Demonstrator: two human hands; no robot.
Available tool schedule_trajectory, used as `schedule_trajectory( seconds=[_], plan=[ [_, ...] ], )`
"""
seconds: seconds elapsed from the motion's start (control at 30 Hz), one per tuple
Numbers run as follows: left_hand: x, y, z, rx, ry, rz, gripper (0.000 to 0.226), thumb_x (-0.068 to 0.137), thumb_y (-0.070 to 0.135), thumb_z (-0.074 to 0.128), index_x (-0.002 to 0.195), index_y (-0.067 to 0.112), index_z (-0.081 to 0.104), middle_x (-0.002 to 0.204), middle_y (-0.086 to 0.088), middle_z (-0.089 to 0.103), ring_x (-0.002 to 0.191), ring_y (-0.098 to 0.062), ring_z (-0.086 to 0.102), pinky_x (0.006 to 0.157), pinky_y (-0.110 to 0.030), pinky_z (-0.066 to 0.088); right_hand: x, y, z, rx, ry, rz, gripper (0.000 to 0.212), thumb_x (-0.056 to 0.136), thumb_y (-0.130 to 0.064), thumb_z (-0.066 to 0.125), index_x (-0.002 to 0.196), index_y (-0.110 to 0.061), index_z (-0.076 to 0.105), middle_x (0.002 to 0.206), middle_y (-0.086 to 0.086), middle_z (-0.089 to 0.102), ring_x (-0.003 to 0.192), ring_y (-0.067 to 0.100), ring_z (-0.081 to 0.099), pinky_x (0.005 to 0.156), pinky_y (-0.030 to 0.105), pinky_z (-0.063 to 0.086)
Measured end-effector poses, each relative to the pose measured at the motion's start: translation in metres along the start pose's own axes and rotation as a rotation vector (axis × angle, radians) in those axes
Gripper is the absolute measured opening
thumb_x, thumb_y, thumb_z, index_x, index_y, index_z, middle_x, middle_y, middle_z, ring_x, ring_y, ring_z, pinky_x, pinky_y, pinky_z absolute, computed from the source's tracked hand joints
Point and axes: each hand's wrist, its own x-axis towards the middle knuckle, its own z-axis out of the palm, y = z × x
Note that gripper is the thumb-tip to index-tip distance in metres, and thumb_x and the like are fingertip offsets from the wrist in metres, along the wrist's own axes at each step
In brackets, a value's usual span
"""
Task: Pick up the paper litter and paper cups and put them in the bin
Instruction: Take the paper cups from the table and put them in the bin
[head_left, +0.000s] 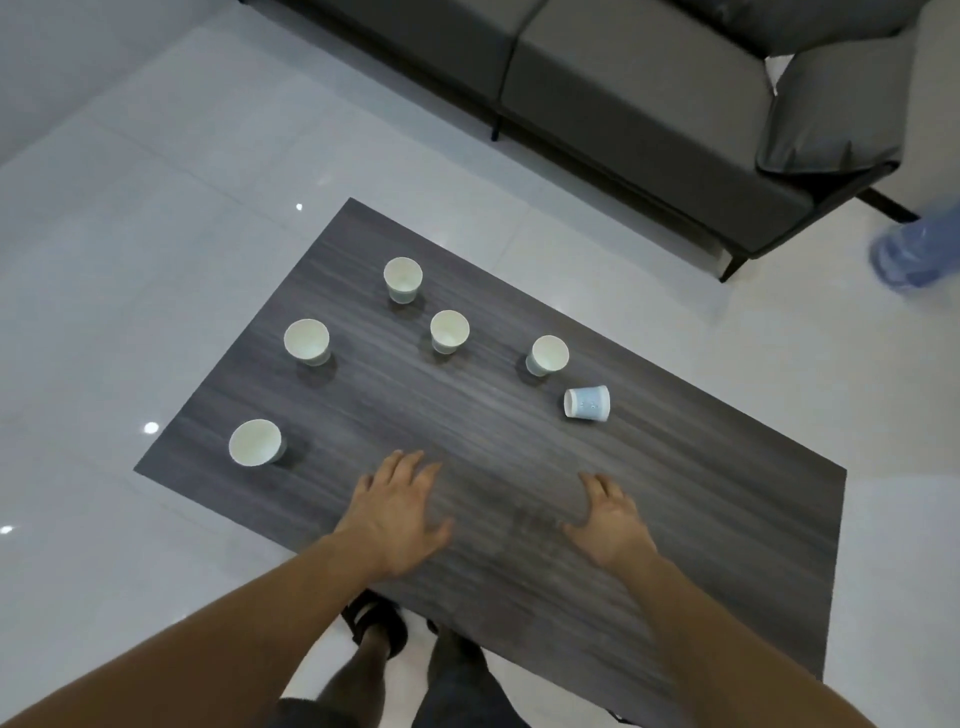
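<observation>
- The front-left paper cup (254, 442) and the left-edge paper cup (306, 340) stand upright on the dark wood-grain table (701, 493).
- The left hand (400, 512) is over the table's near part, fingers spread straight, empty.
- The far paper cup (402, 279) and the centre paper cup (449, 331) stand upright.
- The right paper cup (547, 355) is upright, and the tipped paper cup (587, 402) lies on its side near it.
- The right hand (610, 519) has relaxed fingers and holds nothing.

text: none legible | tipped paper cup (587, 402): faint blue print, too small to read
</observation>
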Motion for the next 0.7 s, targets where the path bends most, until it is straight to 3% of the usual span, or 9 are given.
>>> schedule_trajectory(
  seconds=[0.3, 0.47, 0.7],
  plan=[
    [0.073, 0.024, 0.026, -0.043, -0.044, 0.006, 0.077, 0.089, 0.060, 0.042, 0.151, 0.023, 0.017, 0.159, 0.000, 0.012, 0.147, -0.018, 0.004, 0.119, -0.040, 0.013, 0.138, 0.027, -0.051, -0.044, 0.144, 0.004, 0.093, 0.081, -0.039, 0.071, 0.153, -0.026, 0.014, 0.159, 0.002, 0.012, 0.142, 0.028, 0.020, 0.109, 0.045, 0.034],
    [0.132, 0.038, 0.042, -0.060, -0.006, 0.012, 0.076, 0.087, 0.060, 0.043, 0.149, 0.022, 0.023, 0.155, 0.000, 0.021, 0.144, -0.019, 0.013, 0.117, -0.040, 0.020, 0.203, 0.043, -0.049, -0.167, 0.093, -0.060, 0.098, 0.080, -0.039, 0.074, 0.153, -0.027, 0.010, 0.160, 0.004, 0.011, 0.144, 0.031, 0.018, 0.108, 0.049, 0.035],
    [0.173, 0.050, 0.049, -0.138, -0.034, 0.010, 0.077, 0.086, 0.059, 0.046, 0.148, 0.019, 0.025, 0.153, -0.001, 0.026, 0.142, -0.020, 0.018, 0.117, -0.041, 0.022, 0.214, 0.055, -0.014, -0.167, 0.045, -0.093, 0.073, 0.082, -0.025, 0.069, 0.146, -0.022, 0.033, 0.138, 0.009, 0.041, 0.127, 0.030, 0.037, 0.100, 0.042, 0.041]
  ],
)
